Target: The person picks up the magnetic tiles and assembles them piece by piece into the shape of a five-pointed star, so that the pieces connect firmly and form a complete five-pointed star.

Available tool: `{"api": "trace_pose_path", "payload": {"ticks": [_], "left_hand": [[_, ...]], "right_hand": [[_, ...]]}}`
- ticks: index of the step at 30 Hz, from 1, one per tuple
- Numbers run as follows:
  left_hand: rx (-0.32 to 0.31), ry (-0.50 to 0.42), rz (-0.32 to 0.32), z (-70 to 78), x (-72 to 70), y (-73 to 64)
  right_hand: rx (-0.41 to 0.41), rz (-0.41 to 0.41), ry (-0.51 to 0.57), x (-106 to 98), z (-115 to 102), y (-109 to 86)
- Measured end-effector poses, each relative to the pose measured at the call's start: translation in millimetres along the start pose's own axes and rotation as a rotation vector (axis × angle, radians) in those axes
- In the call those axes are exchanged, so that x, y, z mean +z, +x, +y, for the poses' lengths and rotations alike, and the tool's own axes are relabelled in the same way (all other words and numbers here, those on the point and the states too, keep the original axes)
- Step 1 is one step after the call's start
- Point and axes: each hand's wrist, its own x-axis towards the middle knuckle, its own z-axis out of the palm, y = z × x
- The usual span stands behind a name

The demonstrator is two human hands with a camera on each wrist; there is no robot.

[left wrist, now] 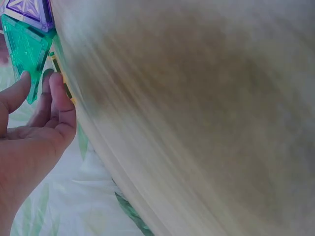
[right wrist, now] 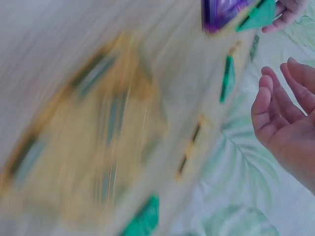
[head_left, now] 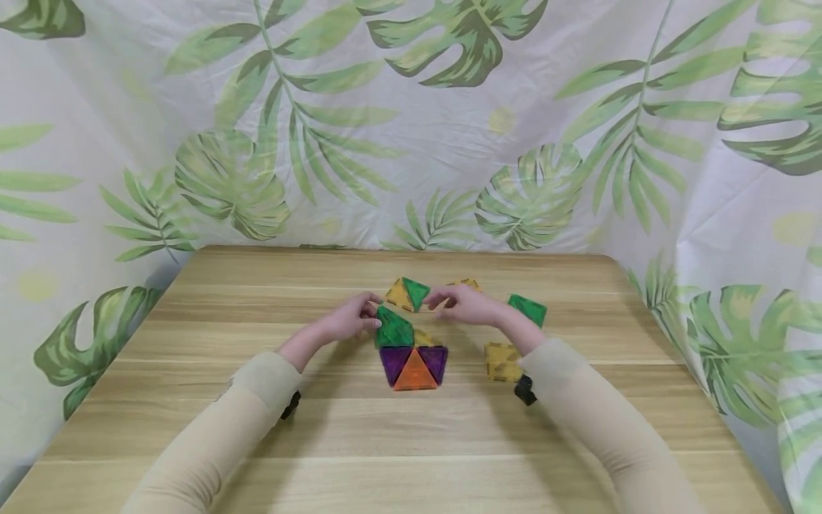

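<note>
A group of translucent magnetic tiles stands mid-table, with an orange triangle (head_left: 416, 373) between a left purple triangle (head_left: 394, 363) and a right purple triangle (head_left: 438, 360). Above the left purple one, a green magnetic tile (head_left: 394, 328) leans at a tilt. My left hand (head_left: 349, 318) pinches that green tile at its left corner; in the left wrist view its tip (left wrist: 31, 88) lies between thumb and fingers. Behind the green tile part of a yellow tile (head_left: 424, 338) shows. My right hand (head_left: 469, 304) hovers right of the group, fingers loosely bent, holding nothing.
Behind the hands lie a yellow tile (head_left: 398, 295) and a green triangle (head_left: 416, 293) side by side. Another yellow tile (head_left: 472, 283) is partly hidden by my right hand. To the right are a green tile (head_left: 528, 309) and yellow tiles (head_left: 502, 360), near my right forearm.
</note>
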Motion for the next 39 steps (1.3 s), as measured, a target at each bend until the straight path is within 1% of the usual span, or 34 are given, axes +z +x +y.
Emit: {"api": "trace_pose_path", "payload": {"ticks": [4,6,7,9,11,16,18,20,24,27,31,37,39], "left_hand": [[0.085,0.101,0.053,2.0,-2.0,-1.2],[0.120,0.157,0.074,1.7,-1.8,-1.1],[0.132,0.177,0.080,1.5,-1.5,-1.2],[0.140,0.191,0.088,1.4,-0.7,-1.9],[0.141,0.202,0.101,0.9,0.2,-3.2],[0.100,0.202,0.145,3.0,1.7,-11.6],[0.081,0.200,0.167,5.3,2.0,-16.3],[0.069,0.210,0.188,7.6,2.4,-20.6],[0.057,0.247,0.222,10.7,4.7,-27.2],[0.065,0.287,0.241,12.2,6.9,-31.4],[0.099,0.352,0.264,12.7,9.8,-35.7],[0.173,0.409,0.275,9.8,11.1,-38.6],[0.195,0.417,0.273,7.5,10.8,-38.7]], "right_hand": [[-0.046,0.069,-0.161,-13.5,5.1,-33.3],[-0.042,0.105,-0.227,-17.6,10.1,-51.0],[-0.034,0.119,-0.242,-19.2,13.2,-59.7],[-0.009,0.131,-0.241,-21.4,20.8,-75.8],[0.033,0.122,-0.231,-22.3,31.5,-89.5],[0.132,0.046,-0.254,-16.3,56.0,-112.4],[0.157,0.021,-0.260,-11.7,61.6,-117.7],[0.183,0.013,-0.242,-6.8,64.9,-120.6],[0.200,0.039,-0.235,-0.5,67.9,-120.5],[0.215,0.061,-0.244,1.1,69.0,-119.0],[0.219,0.060,-0.236,0.3,69.0,-117.9],[0.228,0.037,-0.169,-2.2,69.5,-118.1],[0.241,0.050,-0.118,-2.5,70.5,-118.2]]}}
